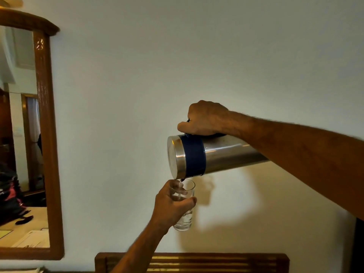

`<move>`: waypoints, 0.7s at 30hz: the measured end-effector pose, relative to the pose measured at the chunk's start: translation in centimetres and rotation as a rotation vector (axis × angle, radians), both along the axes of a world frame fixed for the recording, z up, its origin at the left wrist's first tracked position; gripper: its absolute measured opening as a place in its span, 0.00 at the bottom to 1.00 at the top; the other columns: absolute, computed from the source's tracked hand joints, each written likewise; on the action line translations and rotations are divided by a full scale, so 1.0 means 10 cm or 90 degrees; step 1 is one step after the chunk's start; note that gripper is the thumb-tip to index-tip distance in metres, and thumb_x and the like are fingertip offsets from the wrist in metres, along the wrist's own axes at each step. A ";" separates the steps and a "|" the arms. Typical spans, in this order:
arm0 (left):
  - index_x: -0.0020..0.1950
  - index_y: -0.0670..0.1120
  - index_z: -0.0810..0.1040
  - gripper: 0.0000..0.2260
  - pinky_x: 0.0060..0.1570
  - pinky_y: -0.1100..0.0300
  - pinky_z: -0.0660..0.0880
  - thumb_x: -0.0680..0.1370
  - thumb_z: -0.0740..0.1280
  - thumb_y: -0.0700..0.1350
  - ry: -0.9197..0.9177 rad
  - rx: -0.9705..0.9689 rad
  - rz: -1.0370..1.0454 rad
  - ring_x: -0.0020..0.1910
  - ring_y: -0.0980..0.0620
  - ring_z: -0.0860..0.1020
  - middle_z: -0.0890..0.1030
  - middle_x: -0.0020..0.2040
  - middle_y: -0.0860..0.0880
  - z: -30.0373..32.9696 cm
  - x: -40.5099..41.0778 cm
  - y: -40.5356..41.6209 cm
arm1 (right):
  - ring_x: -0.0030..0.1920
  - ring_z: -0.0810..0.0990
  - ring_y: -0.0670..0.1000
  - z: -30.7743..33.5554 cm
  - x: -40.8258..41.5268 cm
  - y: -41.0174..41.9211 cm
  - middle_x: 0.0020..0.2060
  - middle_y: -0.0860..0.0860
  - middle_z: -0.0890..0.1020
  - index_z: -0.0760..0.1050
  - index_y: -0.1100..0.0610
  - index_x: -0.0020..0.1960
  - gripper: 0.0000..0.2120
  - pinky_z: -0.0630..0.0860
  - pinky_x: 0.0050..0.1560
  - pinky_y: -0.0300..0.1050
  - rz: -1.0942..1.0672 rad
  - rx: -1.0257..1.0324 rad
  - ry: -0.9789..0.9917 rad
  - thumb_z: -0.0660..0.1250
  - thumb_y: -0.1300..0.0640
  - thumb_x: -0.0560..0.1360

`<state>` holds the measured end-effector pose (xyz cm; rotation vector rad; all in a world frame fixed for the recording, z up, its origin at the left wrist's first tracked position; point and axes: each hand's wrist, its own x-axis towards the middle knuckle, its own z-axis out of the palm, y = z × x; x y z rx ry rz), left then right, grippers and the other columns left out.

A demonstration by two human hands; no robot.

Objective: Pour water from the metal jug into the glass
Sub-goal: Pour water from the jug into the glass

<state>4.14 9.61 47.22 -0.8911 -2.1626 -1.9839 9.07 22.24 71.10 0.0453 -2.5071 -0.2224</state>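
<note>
The metal jug (222,154), steel with a dark blue band near its lid, lies tipped almost level in the air, lid end to the left. My right hand (204,119) grips its handle from above. A thin stream of water falls from the jug's spout into a clear glass (186,213) held upright just below. My left hand (173,203) is wrapped around the glass's upper half, thumb across the front. Some water shows in the glass.
A wood-framed mirror (46,134) hangs on the pale wall at the left and reflects a room. A wooden slatted chair back or headboard (216,262) runs along the bottom edge below my hands. A dark edge (358,245) stands at the far right.
</note>
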 end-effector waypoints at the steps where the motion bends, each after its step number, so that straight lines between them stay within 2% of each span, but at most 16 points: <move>1: 0.54 0.50 0.76 0.20 0.50 0.44 0.83 0.67 0.79 0.44 0.000 0.000 0.000 0.47 0.46 0.84 0.84 0.51 0.47 0.00 -0.01 0.00 | 0.24 0.72 0.50 -0.01 -0.01 0.01 0.21 0.47 0.73 0.70 0.53 0.24 0.21 0.68 0.29 0.44 0.001 -0.002 -0.001 0.58 0.36 0.61; 4: 0.53 0.50 0.76 0.19 0.48 0.45 0.84 0.67 0.79 0.44 0.000 0.000 0.003 0.46 0.46 0.85 0.84 0.50 0.47 0.02 -0.03 -0.02 | 0.25 0.73 0.50 -0.03 -0.03 0.02 0.21 0.48 0.74 0.71 0.53 0.24 0.22 0.68 0.29 0.44 -0.001 0.001 -0.002 0.58 0.35 0.60; 9: 0.51 0.51 0.76 0.21 0.47 0.44 0.84 0.61 0.78 0.50 -0.008 0.005 0.007 0.46 0.44 0.85 0.83 0.49 0.47 0.00 -0.03 -0.02 | 0.25 0.74 0.50 -0.03 -0.03 0.02 0.22 0.48 0.75 0.72 0.53 0.25 0.22 0.67 0.29 0.44 -0.004 0.013 0.000 0.56 0.34 0.57; 14: 0.51 0.53 0.76 0.21 0.46 0.47 0.84 0.62 0.78 0.49 -0.001 -0.004 0.002 0.45 0.48 0.85 0.83 0.49 0.49 -0.03 -0.03 -0.04 | 0.26 0.74 0.51 -0.08 -0.03 -0.03 0.22 0.48 0.75 0.71 0.53 0.25 0.23 0.67 0.28 0.44 0.011 0.027 0.010 0.55 0.33 0.57; 18: 0.53 0.54 0.76 0.22 0.47 0.47 0.84 0.62 0.78 0.50 -0.002 -0.009 0.000 0.47 0.48 0.84 0.82 0.51 0.50 -0.07 -0.01 -0.05 | 0.25 0.74 0.50 -0.12 -0.05 -0.04 0.22 0.48 0.74 0.70 0.53 0.25 0.22 0.66 0.28 0.43 0.016 0.057 0.010 0.57 0.34 0.60; 21: 0.51 0.53 0.76 0.22 0.46 0.47 0.84 0.60 0.77 0.51 -0.005 -0.010 0.006 0.46 0.46 0.84 0.83 0.50 0.49 -0.08 0.00 -0.07 | 0.25 0.72 0.50 -0.10 -0.05 -0.04 0.22 0.48 0.73 0.69 0.52 0.25 0.21 0.68 0.29 0.44 0.017 0.079 0.010 0.59 0.35 0.62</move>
